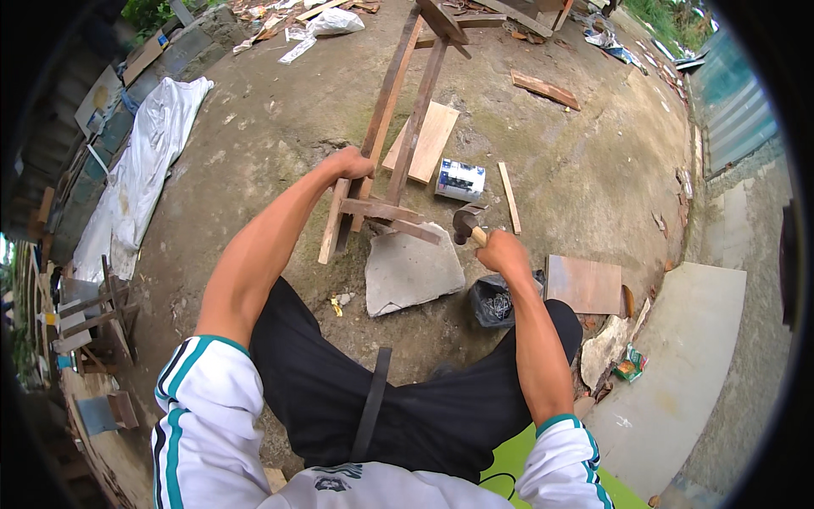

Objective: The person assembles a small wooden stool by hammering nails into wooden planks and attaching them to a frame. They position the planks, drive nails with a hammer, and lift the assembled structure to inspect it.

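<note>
My left hand (350,163) is closed around one leg of a wooden frame (405,127), made of long bars joined by short crosspieces. The frame slants away from me, its near end just above a flat grey stone slab (415,270); whether it touches the slab I cannot tell. In my right hand (502,253) is a claw hammer (467,224), gripped by its pale wooden handle, with the dark head pointing toward the frame's near crosspiece. The hammer head is apart from the wood. Beyond it a white and blue tin can (460,180) lies on its side.
A pale board (428,140) lies beneath the frame, and a thin stick (509,197) is right of the can. By my right knee are a black plastic bag (493,299) and a brown board (583,284). White sheeting (144,170) is at left; a large grey panel (678,365) lies at right.
</note>
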Action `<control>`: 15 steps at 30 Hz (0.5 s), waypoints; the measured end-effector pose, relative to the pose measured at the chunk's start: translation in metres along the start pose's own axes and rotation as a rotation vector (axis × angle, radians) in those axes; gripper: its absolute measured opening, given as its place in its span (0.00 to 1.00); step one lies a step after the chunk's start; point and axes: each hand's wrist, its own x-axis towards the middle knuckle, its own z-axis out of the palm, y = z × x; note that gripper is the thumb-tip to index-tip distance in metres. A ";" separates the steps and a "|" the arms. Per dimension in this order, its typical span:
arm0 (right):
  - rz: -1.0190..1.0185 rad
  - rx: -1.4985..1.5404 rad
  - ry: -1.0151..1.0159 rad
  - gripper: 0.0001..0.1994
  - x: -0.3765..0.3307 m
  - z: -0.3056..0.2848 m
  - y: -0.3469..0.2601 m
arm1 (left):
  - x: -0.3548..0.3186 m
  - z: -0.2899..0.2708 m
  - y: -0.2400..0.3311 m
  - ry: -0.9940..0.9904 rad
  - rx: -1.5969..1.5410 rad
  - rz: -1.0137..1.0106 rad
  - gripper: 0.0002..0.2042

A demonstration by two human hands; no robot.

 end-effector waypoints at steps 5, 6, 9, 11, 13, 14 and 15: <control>0.030 0.032 0.035 0.17 -0.004 -0.011 0.005 | 0.026 -0.014 -0.008 -0.266 -0.290 -0.350 0.13; 0.028 0.041 0.039 0.16 -0.004 -0.012 0.004 | 0.029 -0.018 -0.019 -0.264 -0.311 -0.376 0.14; 0.039 0.058 0.042 0.17 -0.003 -0.013 0.009 | 0.025 -0.019 -0.045 -0.296 -0.362 -0.399 0.11; 0.031 0.028 0.052 0.16 -0.005 -0.010 0.012 | 0.007 -0.020 -0.039 -0.290 -0.381 -0.393 0.09; 0.019 -0.015 0.066 0.16 -0.007 -0.008 0.016 | 0.010 -0.016 -0.046 -0.320 -0.458 -0.365 0.09; -0.005 -0.038 0.069 0.15 -0.008 -0.004 0.013 | 0.006 -0.020 -0.056 -0.322 -0.498 -0.361 0.10; -0.029 -0.061 0.073 0.15 -0.009 0.001 0.009 | 0.003 -0.024 -0.064 -0.336 -0.470 -0.371 0.09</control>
